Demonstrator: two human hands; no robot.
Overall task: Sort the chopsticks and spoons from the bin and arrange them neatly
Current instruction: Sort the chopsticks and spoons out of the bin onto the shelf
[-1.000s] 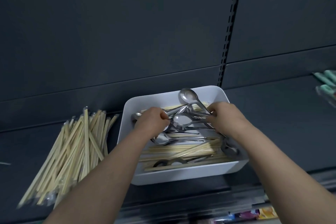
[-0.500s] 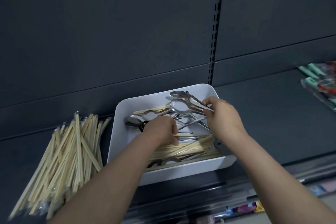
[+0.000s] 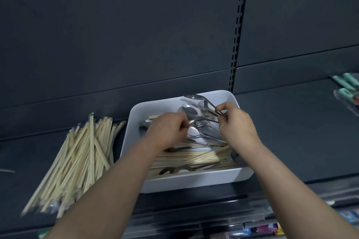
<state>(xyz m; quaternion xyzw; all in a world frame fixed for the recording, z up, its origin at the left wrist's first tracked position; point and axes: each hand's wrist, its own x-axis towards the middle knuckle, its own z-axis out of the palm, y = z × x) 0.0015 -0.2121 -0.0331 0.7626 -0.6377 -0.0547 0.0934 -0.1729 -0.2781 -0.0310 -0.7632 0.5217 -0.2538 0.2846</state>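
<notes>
Spoon-gathering, I judged: right hand (image 3: pixel 236 122) pinched metal spoons (image 3: pixel 194 111), left hand (image 3: pixel 167 132) gripped another. They needed lifting clear of chopsticks (image 3: pixel 194 158) beneath the fingers.

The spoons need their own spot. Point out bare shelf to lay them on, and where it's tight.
Widest free patch: the dark shelf right of the white bin, up to the green-handled items. Between the bin and the chopstick pile lies only a narrow strip. The bin itself is crowded: left hand and right hand among spoons and chopsticks.
</notes>
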